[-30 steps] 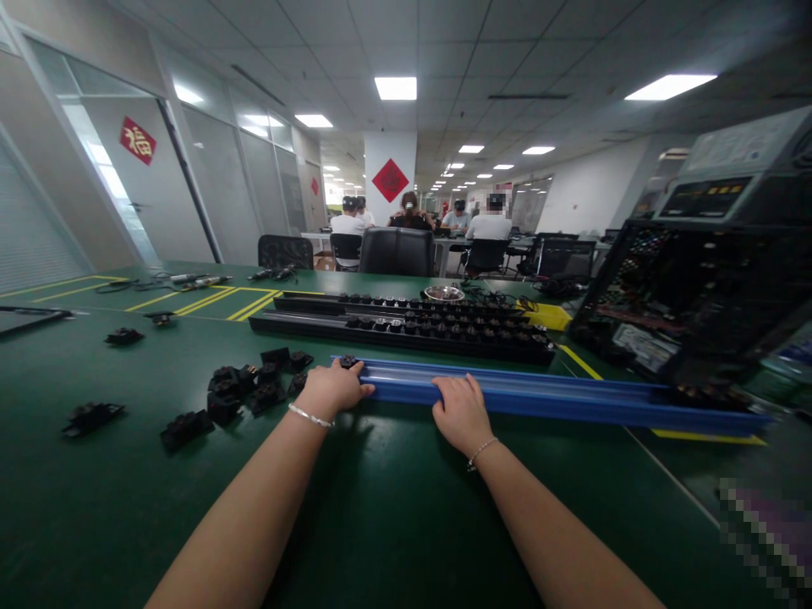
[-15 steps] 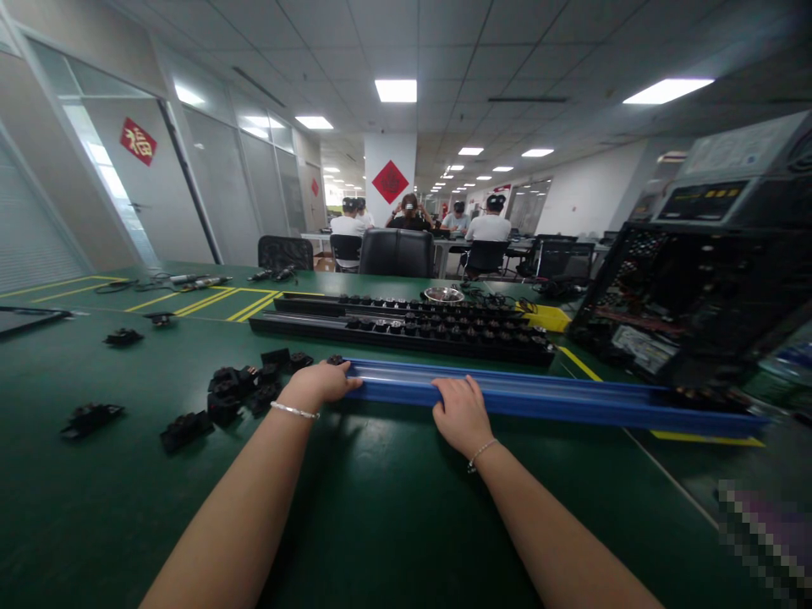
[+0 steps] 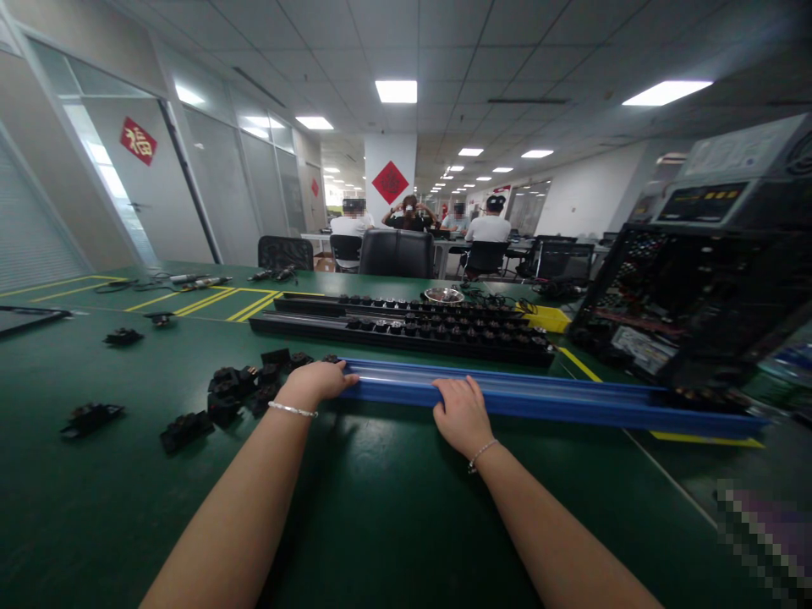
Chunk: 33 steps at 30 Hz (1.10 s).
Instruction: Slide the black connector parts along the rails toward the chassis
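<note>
A long blue rail (image 3: 558,402) with a channel along its top lies across the table. My left hand (image 3: 317,382) is closed at its left end, thumb at the channel's mouth. A dark bit of a small black part (image 3: 331,359) shows just behind those fingers; most of it is hidden. Farther along, my right hand (image 3: 462,413) grips the near side of the rail, fingertips over its upper edge. Beside my left hand lies a pile of black parts (image 3: 232,389). More black parts sit inside the rail's right end.
Behind the blue rail stand black rails (image 3: 406,334) filled with black parts. Loose black parts (image 3: 92,419) lie at the left. A metal dish (image 3: 444,295), a yellow bin (image 3: 545,318) and an opened computer case (image 3: 672,296) are farther back. People sit at distant desks.
My left hand has shifted slightly left at the rail's end, and less of the black part behind its fingers shows. My right hand and the rail have stayed in place.
</note>
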{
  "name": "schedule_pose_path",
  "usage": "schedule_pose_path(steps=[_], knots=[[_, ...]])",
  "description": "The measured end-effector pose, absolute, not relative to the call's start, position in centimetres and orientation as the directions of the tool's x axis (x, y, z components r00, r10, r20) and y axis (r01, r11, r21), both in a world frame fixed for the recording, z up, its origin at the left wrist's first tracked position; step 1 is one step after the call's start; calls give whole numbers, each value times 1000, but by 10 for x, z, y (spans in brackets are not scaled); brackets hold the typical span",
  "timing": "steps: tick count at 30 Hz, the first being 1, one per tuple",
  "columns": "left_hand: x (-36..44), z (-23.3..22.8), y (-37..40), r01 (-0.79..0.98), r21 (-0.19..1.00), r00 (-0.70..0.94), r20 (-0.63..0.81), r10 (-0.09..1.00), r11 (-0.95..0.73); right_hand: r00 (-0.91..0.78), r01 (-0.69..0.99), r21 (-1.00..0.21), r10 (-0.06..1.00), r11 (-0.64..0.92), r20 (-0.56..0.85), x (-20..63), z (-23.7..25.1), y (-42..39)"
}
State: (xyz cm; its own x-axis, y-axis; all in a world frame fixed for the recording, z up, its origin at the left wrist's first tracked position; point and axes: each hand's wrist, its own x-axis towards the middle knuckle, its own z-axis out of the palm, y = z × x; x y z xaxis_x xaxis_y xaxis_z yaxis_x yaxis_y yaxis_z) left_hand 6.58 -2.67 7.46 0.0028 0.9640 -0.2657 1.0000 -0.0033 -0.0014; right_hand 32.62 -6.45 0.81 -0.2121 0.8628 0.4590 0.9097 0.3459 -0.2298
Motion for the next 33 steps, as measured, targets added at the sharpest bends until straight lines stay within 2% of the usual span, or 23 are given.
schedule_pose_path(steps=[23,33], knots=[[36,61,-14,994,2,-103,-204,974,106,-215,912,-219,861,345,461,327,8,-64],[32,57,-12,993,3,-110,-222,969,114,-212,912,-222,861,344,462,326,8,-65]])
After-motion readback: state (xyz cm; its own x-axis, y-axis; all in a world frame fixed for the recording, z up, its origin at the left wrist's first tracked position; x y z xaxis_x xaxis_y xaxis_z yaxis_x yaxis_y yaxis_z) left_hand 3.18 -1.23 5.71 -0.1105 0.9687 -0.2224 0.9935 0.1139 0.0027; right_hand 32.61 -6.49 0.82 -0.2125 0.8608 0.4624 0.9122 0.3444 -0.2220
